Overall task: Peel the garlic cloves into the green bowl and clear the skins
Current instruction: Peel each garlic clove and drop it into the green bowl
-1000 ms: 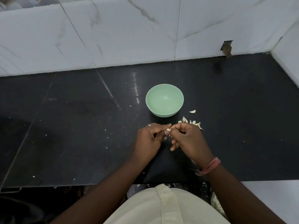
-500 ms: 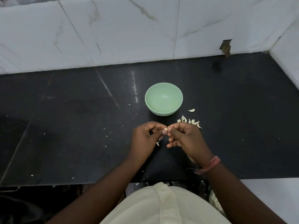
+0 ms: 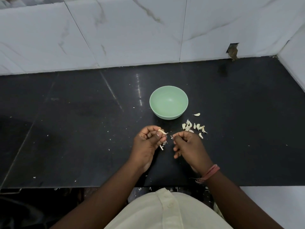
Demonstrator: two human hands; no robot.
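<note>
Garlic clove in hand: a pale clove [image 3: 162, 131] is held above the counter, in front of the green bowl and a little to its left, apart from the bowl
Left hand: the left hand [image 3: 148, 142] pinches this clove between thumb and curled fingers; the pointed end of the clove sticks out toward the right hand
Loose skin: a thin strip of skin [image 3: 162, 147] hangs under the left hand's fingers, in front of the bowl
Right hand: the right hand [image 3: 188, 146] is just beside the left one, in front of the bowl, not touching the clove; its thumb and first finger are pressed together on a small pale bit [image 3: 171, 137], probably skin, and the other fingers are curled loosely under
Green bowl: the green bowl [image 3: 168, 102] stands upright on the counter, and nothing can be seen inside it
Clove pile: a small group of cloves [image 3: 194, 126] lies on the counter just in front of the bowl and to its right, near the right hand's knuckles
Single clove: one clove [image 3: 196, 114] lies alone, close to the right side of the bowl
Counter: the black counter [image 3: 66, 121] carries the bowl and has small white crumbs around it
Wall: white marble tiles [image 3: 123, 30] stand behind the bowl
Wrist: a pink thread band [image 3: 210, 173] is around the right wrist, well in front of the bowl
</note>
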